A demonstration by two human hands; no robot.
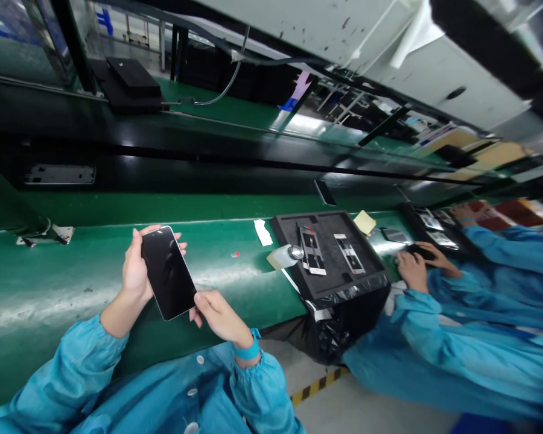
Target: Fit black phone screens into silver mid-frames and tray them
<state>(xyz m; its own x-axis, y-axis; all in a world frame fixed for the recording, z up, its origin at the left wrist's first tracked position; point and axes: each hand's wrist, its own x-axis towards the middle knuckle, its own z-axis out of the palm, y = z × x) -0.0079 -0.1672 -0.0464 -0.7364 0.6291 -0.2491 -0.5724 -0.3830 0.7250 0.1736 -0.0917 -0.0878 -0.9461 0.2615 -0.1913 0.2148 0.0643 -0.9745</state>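
Observation:
A smartphone (167, 274) with a dark glossy screen and pale edge is held tilted above the green bench. My left hand (136, 265) grips its upper left side, with fingertips showing past the far edge. At the lower right corner, my right hand (219, 314) pinches the phone between thumb and fingers. Part of both hands' fingers is hidden behind the phone. To the right stands a bottle (284, 257) with a metal cap, beside a black foam tray (330, 280) that holds phone parts (349, 253).
A white paper scrap (263, 232) and a yellow pad (364, 222) lie near the tray. Another phone (324, 192) and a phone frame (61, 175) rest on the dark strip behind. Co-workers in blue sleeves (457, 337) work at right. A metal bracket (49, 232) sits at left.

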